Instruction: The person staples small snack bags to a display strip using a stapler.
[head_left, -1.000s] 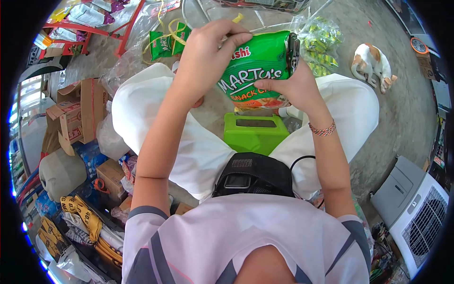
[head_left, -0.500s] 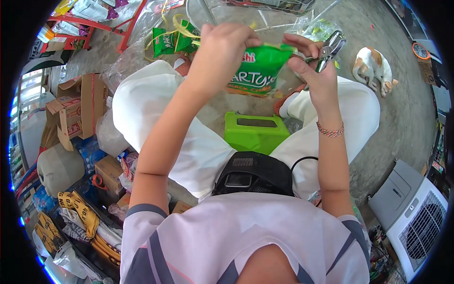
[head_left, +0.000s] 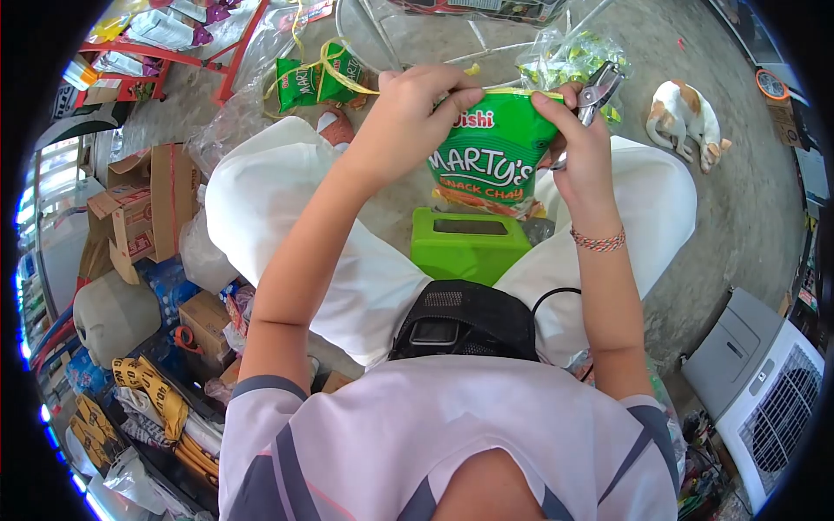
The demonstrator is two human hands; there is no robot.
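Note:
A green Marty's snack bag (head_left: pixel 488 156) hangs upright in front of me, its printed front facing me. My left hand (head_left: pixel 427 117) pinches its top left edge, where a yellow ribbon (head_left: pixel 339 71) runs in from the left. On the other side my right hand (head_left: pixel 580 143) grips the top right corner between thumb and fingers. A silver hand-held hole punch (head_left: pixel 599 90) is tucked in that same hand, jaws pointing up and away; its handles are partly hidden. Two similar green bags (head_left: pixel 318 80) hang on the ribbon further left.
Below the bag, a lime green plastic box (head_left: pixel 469 247) with a slot stands between my legs. Clear plastic with green packs (head_left: pixel 578 61) lies beyond my right hand. A white and brown cat (head_left: pixel 686 122) rests at right. Cartons (head_left: pixel 143 208) are at left, an air cooler (head_left: pixel 764 391) at lower right.
The snack bag has come lower and its front is flatter towards me. Both hands have shifted slightly, now spread along its top edge. The ribbon is drawn straighter to the left hand.

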